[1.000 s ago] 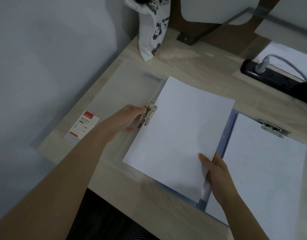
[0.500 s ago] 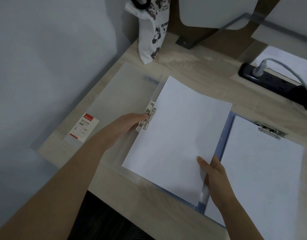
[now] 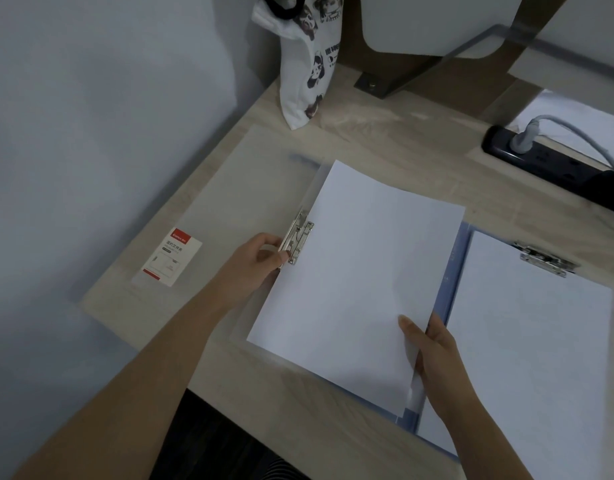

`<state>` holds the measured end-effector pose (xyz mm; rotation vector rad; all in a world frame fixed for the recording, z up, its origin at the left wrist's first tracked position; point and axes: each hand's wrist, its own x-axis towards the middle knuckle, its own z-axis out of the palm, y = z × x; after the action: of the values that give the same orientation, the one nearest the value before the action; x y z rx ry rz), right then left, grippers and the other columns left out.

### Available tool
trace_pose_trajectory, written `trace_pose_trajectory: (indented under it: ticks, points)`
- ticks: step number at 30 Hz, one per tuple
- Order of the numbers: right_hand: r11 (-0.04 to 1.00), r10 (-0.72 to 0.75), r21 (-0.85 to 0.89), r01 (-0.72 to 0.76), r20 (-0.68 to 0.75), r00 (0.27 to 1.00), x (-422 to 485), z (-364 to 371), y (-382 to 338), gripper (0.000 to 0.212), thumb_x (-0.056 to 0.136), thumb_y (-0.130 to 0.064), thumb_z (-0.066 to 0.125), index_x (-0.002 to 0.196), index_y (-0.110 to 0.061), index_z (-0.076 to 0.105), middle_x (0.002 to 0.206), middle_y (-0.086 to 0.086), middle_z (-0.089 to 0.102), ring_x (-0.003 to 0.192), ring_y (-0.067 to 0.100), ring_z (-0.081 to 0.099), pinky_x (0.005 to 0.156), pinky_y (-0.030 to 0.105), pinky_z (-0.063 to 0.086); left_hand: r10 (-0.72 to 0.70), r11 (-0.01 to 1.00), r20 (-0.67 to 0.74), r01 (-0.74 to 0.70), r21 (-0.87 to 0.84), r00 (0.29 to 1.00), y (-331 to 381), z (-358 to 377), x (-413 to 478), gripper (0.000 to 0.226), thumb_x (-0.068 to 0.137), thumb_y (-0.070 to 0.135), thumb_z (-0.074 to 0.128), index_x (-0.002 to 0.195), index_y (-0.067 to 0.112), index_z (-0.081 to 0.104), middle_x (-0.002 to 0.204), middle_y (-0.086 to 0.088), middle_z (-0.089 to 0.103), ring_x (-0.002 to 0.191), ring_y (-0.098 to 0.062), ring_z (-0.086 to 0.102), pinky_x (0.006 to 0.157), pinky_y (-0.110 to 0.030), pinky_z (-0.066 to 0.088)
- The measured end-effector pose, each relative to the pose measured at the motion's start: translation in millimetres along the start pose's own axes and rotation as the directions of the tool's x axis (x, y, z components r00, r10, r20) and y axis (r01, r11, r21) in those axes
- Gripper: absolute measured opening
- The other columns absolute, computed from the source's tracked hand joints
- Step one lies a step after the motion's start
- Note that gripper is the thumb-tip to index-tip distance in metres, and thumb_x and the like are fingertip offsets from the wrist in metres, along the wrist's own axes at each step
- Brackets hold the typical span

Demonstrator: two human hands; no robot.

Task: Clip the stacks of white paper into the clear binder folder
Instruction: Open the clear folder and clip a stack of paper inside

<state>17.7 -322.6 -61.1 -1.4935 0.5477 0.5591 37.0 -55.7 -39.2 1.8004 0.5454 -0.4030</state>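
Left hand [image 3: 260, 261] curls its fingers onto the metal clip [image 3: 298, 242] of the clear binder folder [image 3: 250, 188]. Right hand [image 3: 437, 355] pinches the white paper stack [image 3: 354, 282] by its edge. The stack lies between both hands on the tabletop [image 3: 385, 140].

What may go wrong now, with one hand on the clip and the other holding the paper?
The left hand grips the metal clip, which may snap on its fingers. The right hand pinches only one edge of the paper stack, so sheets may shift and get clamped crooked.
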Motion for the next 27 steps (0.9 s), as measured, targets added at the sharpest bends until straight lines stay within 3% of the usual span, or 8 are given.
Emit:
trace_pose_trajectory:
  ticks: [6,9,12,16,19,21,23,27]
  points:
    - [1.0,0.006,-0.012,-0.006,-0.004,1.0,1,-1,0,0.024,0.089,-0.015,0.053,0.11,-0.026,0.058,0.106,-0.004,0.067,0.097,0.019,0.063,0.082,0.034,0.051,0.074,0.996,-0.071,-0.078,-0.048,0.995,-9,3,-1,0.025,0.091,0.015,0.054,0.116,0.012,0.057,0.094,-0.003,0.07,0.079,-0.002,0.063,0.074,-0.007,0.046]
    - [1.0,0.003,-0.026,-0.003,-0.005,1.0,0,0,-1,0.022,0.089,-0.016,0.053,0.106,-0.029,0.058,0.11,-0.001,0.066,0.1,0.021,0.062,0.088,0.039,0.05,0.117,0.985,-0.07,-0.125,-0.12,0.991,-10,4,-3,0.026,0.093,0.01,0.052,0.115,0.019,0.061,0.091,0.012,0.069,0.078,0.006,0.064,0.073,-0.005,0.047]
    - [0.998,-0.018,-0.057,0.016,-0.041,0.999,0,3,-2,0.034,0.089,-0.015,0.054,0.122,-0.021,0.05,0.121,0.002,0.06,0.108,0.023,0.058,0.097,0.04,0.044,0.12,0.981,-0.067,-0.129,-0.147,0.99,-12,3,-5,0.026,0.094,0.01,0.049,0.112,0.023,0.062,0.097,0.014,0.069,0.084,0.009,0.063,0.079,-0.007,0.045]
    - [0.974,-0.111,-0.209,0.086,-0.109,0.988,-2,10,-8,0.055,0.088,-0.011,0.057,0.135,-0.025,0.031,0.133,0.003,0.048,0.115,0.021,0.049,0.099,0.033,0.037,0.084,0.987,-0.102,-0.097,-0.126,0.991,-11,5,-8,0.029,0.094,0.013,0.048,0.119,0.016,0.061,0.104,0.014,0.067,0.088,0.008,0.062,0.088,-0.01,0.046]
    - [0.864,-0.195,-0.493,0.101,-0.144,0.97,-7,15,-11,0.08,0.085,-0.01,0.061,0.146,-0.023,0.011,0.14,0.008,0.034,0.125,0.027,0.039,0.099,0.033,0.033,0.059,0.986,-0.102,-0.074,-0.149,0.993,1,6,-18,0.029,0.094,0.011,0.047,0.119,0.016,0.061,0.105,0.009,0.068,0.093,-0.003,0.063,0.09,-0.016,0.047]
    - [0.681,-0.299,-0.713,0.168,-0.061,0.952,-11,13,-10,0.078,0.084,-0.015,0.064,0.146,-0.018,0.016,0.146,0.011,0.023,0.132,0.028,0.028,0.105,0.036,0.03,0.075,0.98,-0.105,-0.093,-0.179,0.992,18,5,-31,0.027,0.094,0.012,0.048,0.115,0.021,0.063,0.103,0.01,0.069,0.088,0.002,0.064,0.077,-0.01,0.048]
    - [0.605,-0.266,-0.76,0.238,0.089,0.96,-18,9,-15,0.069,0.087,-0.025,0.06,0.144,-0.017,0.022,0.153,0.006,0.015,0.138,0.024,0.021,0.109,0.031,0.025,0.112,0.976,-0.094,-0.127,-0.177,0.989,41,5,-50,0.026,0.094,0.018,0.047,0.108,0.03,0.066,0.103,0.016,0.07,0.087,0.007,0.063,0.069,-0.012,0.046]
    - [0.772,-0.058,-0.609,0.179,0.214,0.975,-32,-2,-46,0.058,0.089,-0.042,0.048,0.142,-0.025,0.03,0.151,0.0,0.028,0.137,0.017,0.03,0.11,0.03,0.025,0.243,0.95,-0.034,-0.245,-0.192,0.969,89,20,-86,0.026,0.094,0.02,0.047,0.109,0.027,0.068,0.108,0.011,0.071,0.096,-0.001,0.066,0.07,-0.011,0.052]
